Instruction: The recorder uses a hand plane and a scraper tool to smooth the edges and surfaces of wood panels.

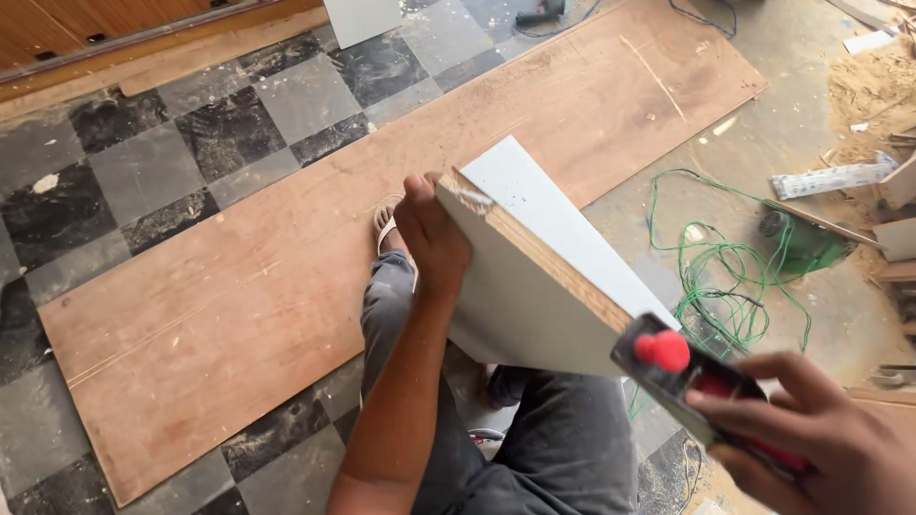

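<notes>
My left hand (431, 234) grips the far corner of a white laminated board (520, 296), which stands tilted on edge over my lap. Its raw brown plywood edge faces up and runs toward me. My right hand (819, 439) holds a hand plane (682, 377) with a red knob, set on the near end of that edge. My legs in grey trousers and a sandalled foot show below the board.
A large brown plywood sheet (286, 277) lies on the checkered floor (143, 162). A tangle of green cable (730, 272) and a green power tool (801, 238) sit to the right. Wood scraps and sawdust (873, 91) pile at the far right.
</notes>
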